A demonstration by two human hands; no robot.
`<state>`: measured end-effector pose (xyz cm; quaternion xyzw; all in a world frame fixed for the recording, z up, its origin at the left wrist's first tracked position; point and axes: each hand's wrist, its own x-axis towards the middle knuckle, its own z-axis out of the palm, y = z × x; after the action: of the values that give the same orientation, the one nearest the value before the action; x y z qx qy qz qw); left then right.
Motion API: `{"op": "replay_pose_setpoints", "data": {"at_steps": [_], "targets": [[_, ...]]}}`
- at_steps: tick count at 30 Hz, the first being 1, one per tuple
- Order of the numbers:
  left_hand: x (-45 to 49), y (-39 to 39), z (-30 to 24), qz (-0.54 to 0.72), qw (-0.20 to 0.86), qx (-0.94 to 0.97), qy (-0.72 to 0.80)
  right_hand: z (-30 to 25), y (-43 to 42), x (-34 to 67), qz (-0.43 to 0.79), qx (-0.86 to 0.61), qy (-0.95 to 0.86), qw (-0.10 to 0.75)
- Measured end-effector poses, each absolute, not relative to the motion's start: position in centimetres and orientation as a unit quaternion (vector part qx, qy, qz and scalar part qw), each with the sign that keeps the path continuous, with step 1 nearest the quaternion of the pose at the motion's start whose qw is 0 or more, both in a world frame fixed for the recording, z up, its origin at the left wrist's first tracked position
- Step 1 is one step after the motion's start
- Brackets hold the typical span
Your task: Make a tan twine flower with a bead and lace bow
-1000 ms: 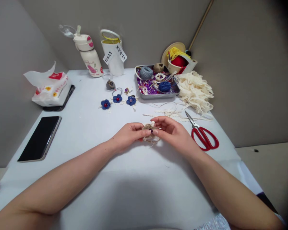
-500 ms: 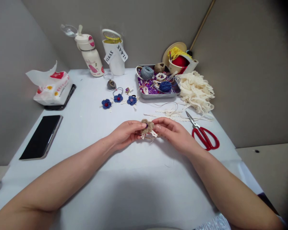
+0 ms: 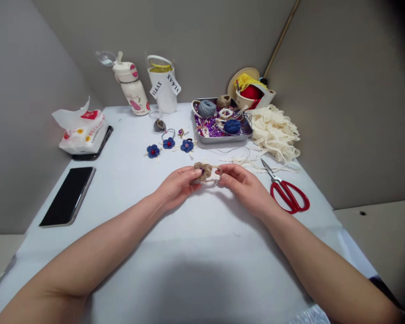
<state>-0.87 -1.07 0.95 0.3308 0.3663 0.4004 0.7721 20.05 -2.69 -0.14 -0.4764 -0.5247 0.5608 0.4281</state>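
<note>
A brown twine flower [image 3: 206, 169] with a dark purple centre is pinched between the thumb and fingers of my left hand [image 3: 180, 186]. From the flower a thin tan cord loop [image 3: 212, 181] stretches rightward. My right hand [image 3: 241, 184] pinches the far end of this loop; its fingertips partly hide it. Both hands hover just above the white table, a short gap apart. Beyond them lie three blue flowers, one with a purple centre [image 3: 186, 145], one with a red centre [image 3: 153, 151], and one on a grey elastic loop [image 3: 169, 143].
Red-handled scissors [image 3: 290, 195] lie right of my right hand. Behind are a metal tray [image 3: 222, 140] of beads and yarn balls, and a cream lace heap [image 3: 273, 132]. A phone [image 3: 67, 196], tissue pack [image 3: 84, 135], bottle [image 3: 134, 94] and white cup [image 3: 165, 96] stand leftward and back.
My hands have drawn slightly apart, and the cord loop now shows stretched between the flower and my right fingers. The flower has turned a little, and the view has shifted slightly.
</note>
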Motion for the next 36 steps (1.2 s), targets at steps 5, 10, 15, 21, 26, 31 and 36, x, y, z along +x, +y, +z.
{"op": "replay_pose_setpoints", "data": {"at_steps": [5,10,15,21,26,31,36], "targets": [[-1.1,-0.8,0.5,0.421,0.720,0.388,0.393,-0.7,-2.4,20.0,0.526,-0.480,-0.558,0.427],[-1.0,-1.2,0.6,0.406,0.587,0.573,0.403,-0.6,-2.6,19.8,0.473,-0.453,-0.612,0.444],[-0.8,-1.7,0.4,0.392,0.568,0.613,0.384,-1.0,-2.8,19.7,0.437,-0.411,-0.674,0.430],[-0.7,-2.1,0.1,0.366,0.567,0.626,0.390,-0.4,-3.0,19.4,0.440,-0.442,-0.653,0.430],[-0.6,-2.3,0.4,0.350,0.562,0.611,0.434,0.0,-3.2,19.2,0.441,-0.458,-0.641,0.429],[-0.6,-2.2,0.3,0.366,0.583,0.585,0.429,-0.2,-3.1,19.3,0.513,-0.440,-0.599,0.429],[-1.0,-1.7,0.3,0.394,0.561,0.583,0.436,-0.1,-3.0,19.4,0.548,-0.439,-0.572,0.424]]}}
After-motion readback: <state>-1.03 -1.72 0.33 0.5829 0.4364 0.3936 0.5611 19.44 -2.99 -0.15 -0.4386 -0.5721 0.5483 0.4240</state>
